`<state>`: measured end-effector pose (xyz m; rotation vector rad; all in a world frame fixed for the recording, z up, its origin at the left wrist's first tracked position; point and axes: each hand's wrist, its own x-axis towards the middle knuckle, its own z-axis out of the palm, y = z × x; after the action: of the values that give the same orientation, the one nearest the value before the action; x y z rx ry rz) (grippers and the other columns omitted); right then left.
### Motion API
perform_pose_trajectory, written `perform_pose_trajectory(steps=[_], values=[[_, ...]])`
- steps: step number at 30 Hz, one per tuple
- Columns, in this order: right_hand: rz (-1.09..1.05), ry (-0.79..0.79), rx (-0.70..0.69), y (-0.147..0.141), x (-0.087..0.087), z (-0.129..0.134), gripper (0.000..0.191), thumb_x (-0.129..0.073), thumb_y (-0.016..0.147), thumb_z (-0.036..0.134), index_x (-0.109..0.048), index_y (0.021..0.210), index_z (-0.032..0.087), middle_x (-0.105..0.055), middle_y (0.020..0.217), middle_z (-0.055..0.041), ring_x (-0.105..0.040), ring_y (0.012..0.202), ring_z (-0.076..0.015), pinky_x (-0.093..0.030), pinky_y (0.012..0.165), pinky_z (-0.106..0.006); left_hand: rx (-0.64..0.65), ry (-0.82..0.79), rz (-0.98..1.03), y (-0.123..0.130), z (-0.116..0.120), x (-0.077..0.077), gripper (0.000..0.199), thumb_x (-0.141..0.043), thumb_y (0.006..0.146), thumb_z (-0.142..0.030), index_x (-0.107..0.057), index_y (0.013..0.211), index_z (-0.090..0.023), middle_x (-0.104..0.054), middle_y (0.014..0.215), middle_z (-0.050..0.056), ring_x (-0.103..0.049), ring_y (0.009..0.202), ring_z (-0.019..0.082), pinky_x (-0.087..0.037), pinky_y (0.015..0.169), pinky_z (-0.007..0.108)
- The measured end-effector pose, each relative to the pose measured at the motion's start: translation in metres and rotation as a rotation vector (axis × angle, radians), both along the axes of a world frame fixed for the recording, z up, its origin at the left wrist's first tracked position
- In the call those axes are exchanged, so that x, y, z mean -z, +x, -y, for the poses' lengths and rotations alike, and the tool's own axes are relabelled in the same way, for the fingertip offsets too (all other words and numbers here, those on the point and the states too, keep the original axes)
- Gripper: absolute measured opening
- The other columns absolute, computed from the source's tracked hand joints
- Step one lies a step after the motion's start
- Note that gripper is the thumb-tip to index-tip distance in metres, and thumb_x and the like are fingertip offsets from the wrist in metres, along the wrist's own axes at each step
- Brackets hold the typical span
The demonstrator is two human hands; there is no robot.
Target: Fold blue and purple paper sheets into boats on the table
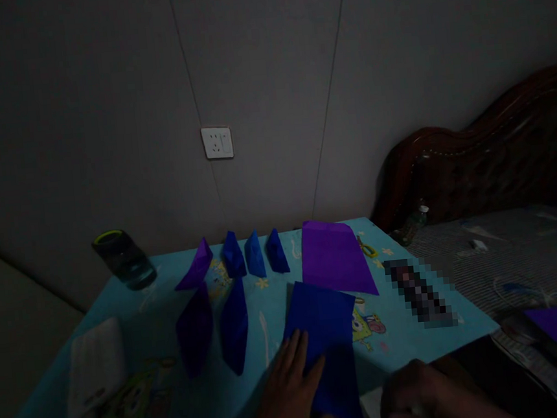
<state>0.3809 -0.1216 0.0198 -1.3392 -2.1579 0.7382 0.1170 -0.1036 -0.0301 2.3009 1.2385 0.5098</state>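
A dark blue sheet of paper (pixel 326 335) lies on the table in front of me. My left hand (pixel 291 387) rests on its left side, palm down with the fingers spread. To the right of the sheet's near end is my right hand (pixel 421 395), its fingers curled into a fist; whether it holds anything is hidden. A white patch (pixel 371 409) shows beside that hand, too dark to identify. Beyond the blue sheet, a purple sheet of paper (pixel 336 256) lies flat. Folded paper boats, such as a purple one (pixel 198 267) and a dark blue one (pixel 235 330), stand to the left.
A cartoon-print cloth (pixel 155 311) covers the table. At its left are a dark tumbler (pixel 126 261) and a white box-like device (pixel 97 365). Yellow-handled scissors (pixel 367 248) and a pixelated object (pixel 420 294) lie right. Beyond is a bed (pixel 506 247) with a bottle (pixel 415 224).
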Motion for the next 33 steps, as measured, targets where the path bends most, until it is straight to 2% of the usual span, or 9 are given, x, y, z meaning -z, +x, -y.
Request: perform_pose_trajectory(steps=[3, 7, 10, 12, 16, 20, 23, 28, 33], values=[[-0.032, -0.021, 0.003, -0.011, -0.012, -0.054, 0.031, -0.054, 0.096, 0.047, -0.075, 0.096, 0.024, -0.075, 0.097, -0.0045, -0.071, 0.092, -0.0227, -0.057, 0.085, -0.036, 0.012, -0.007, -0.012, -0.001, 0.004, -0.014, 0.067, -0.072, 0.076, -0.053, -0.058, 0.137, -0.027, -0.034, 0.156, 0.016, -0.030, 0.144, 0.040, -0.036, 0.110, 0.062], [0.175, 0.215, -0.054, -0.050, 0.012, -0.113, 0.039, -0.061, 0.093, 0.038, -0.064, 0.127, 0.019, -0.058, 0.139, -0.0147, -0.054, 0.129, -0.0294, -0.041, 0.109, -0.047, -0.074, 0.105, -0.035, 0.003, 0.002, -0.019, 0.026, -0.061, 0.090, -0.037, -0.074, 0.110, -0.026, -0.057, 0.142, 0.012, -0.046, 0.137, 0.032, -0.040, 0.111, 0.054], [0.364, 0.291, -0.083, -0.068, 0.048, -0.119, 0.051, -0.063, 0.092, 0.035, -0.055, 0.139, 0.015, -0.051, 0.145, -0.0201, -0.048, 0.134, -0.0341, -0.038, 0.110, -0.052, -0.151, 0.189, -0.135, 0.009, -0.006, -0.018, 0.017, -0.061, 0.089, -0.018, -0.076, 0.095, -0.022, -0.072, 0.120, 0.011, -0.060, 0.124, 0.029, -0.041, 0.112, 0.050], [0.405, 0.330, 0.004, -0.073, 0.070, -0.109, 0.048, -0.056, 0.096, 0.030, -0.053, 0.140, 0.012, -0.050, 0.146, -0.0218, -0.048, 0.134, -0.0336, -0.038, 0.110, -0.053, -0.222, 0.231, -0.240, 0.015, -0.010, -0.013, 0.023, -0.058, 0.087, -0.008, -0.075, 0.099, -0.019, -0.075, 0.111, 0.012, -0.064, 0.119, 0.029, -0.041, 0.111, 0.050], [0.394, 0.368, 0.208, -0.074, 0.093, -0.090, 0.043, -0.052, 0.096, 0.029, -0.059, 0.134, 0.010, -0.055, 0.141, -0.0218, -0.051, 0.130, -0.0344, -0.039, 0.110, -0.052, -0.309, 0.288, -0.322, 0.031, -0.009, 0.010, 0.036, -0.054, 0.091, -0.007, -0.064, 0.125, -0.013, -0.067, 0.128, 0.017, -0.056, 0.128, 0.031, -0.049, 0.105, 0.045], [0.247, 0.289, 0.231, -0.066, 0.087, -0.093, 0.049, -0.054, 0.093, 0.032, -0.056, 0.137, 0.011, -0.059, 0.136, -0.0217, -0.055, 0.126, -0.0341, -0.042, 0.107, -0.050, -0.359, 0.312, -0.281, 0.039, -0.003, 0.034, 0.049, -0.065, 0.090, -0.039, -0.061, 0.130, -0.012, -0.054, 0.143, 0.021, -0.042, 0.138, 0.036, -0.045, 0.109, 0.049], [0.086, 0.129, 0.261, -0.054, 0.072, -0.108, 0.055, -0.061, 0.087, 0.038, -0.057, 0.135, 0.013, -0.064, 0.130, -0.0195, -0.059, 0.122, -0.0349, -0.043, 0.105, -0.052, -0.290, 0.336, -0.244, 0.030, -0.006, 0.042, 0.057, -0.067, 0.087, -0.048, -0.059, 0.133, -0.017, -0.051, 0.146, 0.018, -0.041, 0.140, 0.034, -0.044, 0.110, 0.047], [-0.074, -0.088, 0.250, -0.037, 0.057, -0.127, 0.061, -0.073, 0.073, 0.039, -0.063, 0.127, 0.014, -0.069, 0.123, -0.0162, -0.066, 0.112, -0.0343, -0.050, 0.097, -0.049, -0.093, 0.317, -0.237, 0.010, -0.023, 0.044, 0.055, -0.073, 0.084, -0.043, -0.059, 0.133, -0.023, -0.051, 0.148, 0.012, -0.045, 0.138, 0.029, -0.045, 0.110, 0.044], [-0.095, -0.061, 0.277, -0.039, 0.062, -0.121, 0.051, -0.073, 0.067, 0.032, -0.067, 0.115, 0.015, -0.073, 0.113, -0.0155, -0.067, 0.105, -0.0347, -0.049, 0.095, -0.048, -0.149, 0.352, -0.314, 0.020, -0.024, 0.040, 0.032, -0.064, 0.091, -0.021, -0.067, 0.122, -0.017, -0.059, 0.140, 0.014, -0.053, 0.132, 0.029, -0.051, 0.105, 0.042]])
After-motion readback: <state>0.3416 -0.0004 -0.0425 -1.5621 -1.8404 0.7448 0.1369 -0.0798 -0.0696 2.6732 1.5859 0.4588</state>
